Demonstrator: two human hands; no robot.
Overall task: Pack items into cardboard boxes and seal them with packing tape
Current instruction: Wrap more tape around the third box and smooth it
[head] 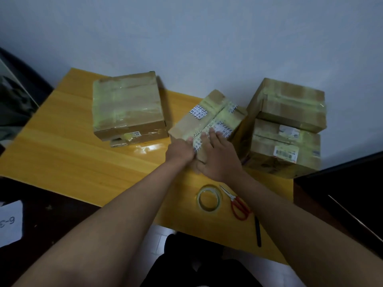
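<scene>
On the yellow tabletop [62, 154], right hand [219, 158] lies spread flat on the taped middle box [207, 121]; left hand [180, 151] grips its near edge; tape roll [209, 198] sits nearby

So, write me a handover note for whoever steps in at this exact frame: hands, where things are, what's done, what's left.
Left hand: on the near left edge of the middle box; grip unclear.
Right hand: flat, fingers straight, pressing the taped top seam.
Tape roll and scissors lie on the table near the front edge, untouched.
Done: left box and the two stacked boxes on the right look taped shut.
Left: finish smoothing the middle box's tape; add more strips if needed.
</scene>
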